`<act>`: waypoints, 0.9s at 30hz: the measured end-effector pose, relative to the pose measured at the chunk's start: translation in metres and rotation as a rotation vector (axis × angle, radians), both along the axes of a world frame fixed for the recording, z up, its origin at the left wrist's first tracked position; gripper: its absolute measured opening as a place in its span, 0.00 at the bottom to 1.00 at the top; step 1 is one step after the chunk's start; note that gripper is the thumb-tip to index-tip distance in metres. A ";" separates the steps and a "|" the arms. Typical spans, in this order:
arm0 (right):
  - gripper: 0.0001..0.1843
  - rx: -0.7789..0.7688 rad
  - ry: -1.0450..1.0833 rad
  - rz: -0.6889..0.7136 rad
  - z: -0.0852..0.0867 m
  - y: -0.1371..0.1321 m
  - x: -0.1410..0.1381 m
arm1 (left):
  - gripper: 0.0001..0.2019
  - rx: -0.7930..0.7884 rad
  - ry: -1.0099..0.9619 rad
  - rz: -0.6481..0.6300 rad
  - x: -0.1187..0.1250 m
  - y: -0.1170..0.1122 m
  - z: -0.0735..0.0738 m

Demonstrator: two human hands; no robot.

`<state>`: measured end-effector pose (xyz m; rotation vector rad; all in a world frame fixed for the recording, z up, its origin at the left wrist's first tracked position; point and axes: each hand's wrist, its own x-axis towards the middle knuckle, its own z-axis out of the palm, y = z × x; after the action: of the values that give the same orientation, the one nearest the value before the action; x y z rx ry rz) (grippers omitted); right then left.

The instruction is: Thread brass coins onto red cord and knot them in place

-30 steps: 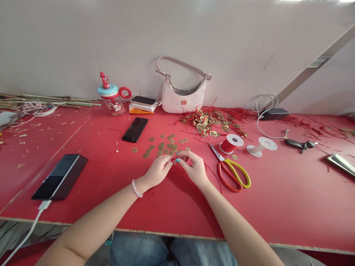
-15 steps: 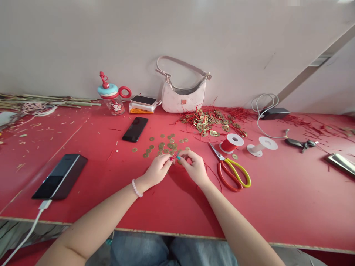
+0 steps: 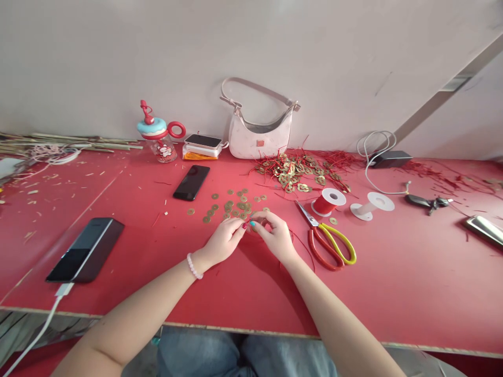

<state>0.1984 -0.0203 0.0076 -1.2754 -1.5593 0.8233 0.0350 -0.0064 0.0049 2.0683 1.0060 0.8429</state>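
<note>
My left hand and my right hand meet fingertip to fingertip over the red table, both pinched closed. Between them runs a thin red cord, which trails from under my right hand toward the scissors. A brass coin seems partly visible by my right fingers, though the fingers hide most of it. Just beyond my hands lie several loose brass coins with holes. Scissors with one red and one yellow handle rest to the right, blades slightly apart. Behind them stands a spool of red cord.
An empty white spool stands at the right. Farther back are a heap of coins tied with red cord and a pale handbag. A black phone, a cup and a charging device occupy the left.
My hands stay in nearly the same place; the fingertips have shifted very slightly against each other at the cord. Nothing else on the table has visibly moved.
</note>
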 end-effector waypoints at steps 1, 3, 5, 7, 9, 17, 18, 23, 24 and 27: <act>0.06 -0.012 0.004 0.003 0.000 0.000 0.000 | 0.15 -0.007 0.005 0.006 0.000 0.000 0.000; 0.06 -0.026 0.012 0.023 0.000 0.001 0.000 | 0.16 -0.016 0.013 0.011 0.000 0.000 0.001; 0.06 -0.023 0.027 0.050 0.000 0.002 0.000 | 0.16 -0.013 0.019 0.007 0.000 -0.001 0.002; 0.06 -0.013 0.053 0.070 -0.001 0.003 0.000 | 0.16 -0.005 0.020 0.003 0.000 -0.001 0.003; 0.06 -0.009 0.088 0.089 -0.002 0.003 0.001 | 0.16 -0.002 0.019 -0.002 0.000 -0.001 0.004; 0.05 -0.011 0.118 0.093 -0.002 0.004 0.001 | 0.16 0.016 0.026 -0.023 0.000 -0.002 0.005; 0.04 -0.007 0.118 0.095 -0.001 0.003 0.000 | 0.16 0.018 0.028 -0.025 0.000 -0.002 0.005; 0.04 -0.016 0.195 0.120 -0.001 0.002 0.000 | 0.14 0.041 0.039 -0.036 0.001 -0.002 0.003; 0.04 -0.032 0.243 0.123 -0.001 0.002 -0.001 | 0.14 0.048 0.040 -0.039 0.001 -0.001 0.003; 0.05 -0.100 0.435 0.104 -0.003 0.002 0.000 | 0.11 0.053 0.034 -0.045 0.001 -0.001 0.003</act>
<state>0.1984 -0.0180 0.0043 -1.0045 -1.2520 1.1704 0.0359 -0.0072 0.0077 2.1486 0.9610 0.8226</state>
